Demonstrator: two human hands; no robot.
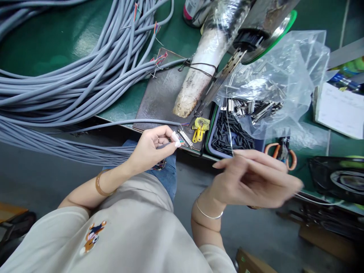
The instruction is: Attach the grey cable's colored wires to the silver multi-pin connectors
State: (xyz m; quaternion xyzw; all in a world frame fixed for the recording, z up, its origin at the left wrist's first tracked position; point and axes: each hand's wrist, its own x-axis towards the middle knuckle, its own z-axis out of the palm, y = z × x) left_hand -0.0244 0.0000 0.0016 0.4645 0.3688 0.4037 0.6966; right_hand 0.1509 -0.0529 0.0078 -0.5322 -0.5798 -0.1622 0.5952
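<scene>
My left hand (152, 146), with white coverings on its thumb and forefinger tips, pinches thin coloured wires at the edge of a multi-pin connector (185, 138). The connector lies at the front of a dark metal plate (159, 94). My right hand (253, 180), slightly blurred, is raised over the table's front edge. Between its thumb and forefinger runs a thin silvery solder wire (229, 131), which rises towards the spool (273, 41). A fixed soldering iron (212, 89) points down at the plate, its tip just above the connector.
Bundles of grey cable (85, 87) cover the left side. A white wrapped post (199, 72) stands beside the iron. Yellow clips (200, 131) lie by the connector. A bin (210, 148) holds black sleeves, metal connectors and a plastic bag (298, 68). Orange-handled pliers (281, 151) lie to the right.
</scene>
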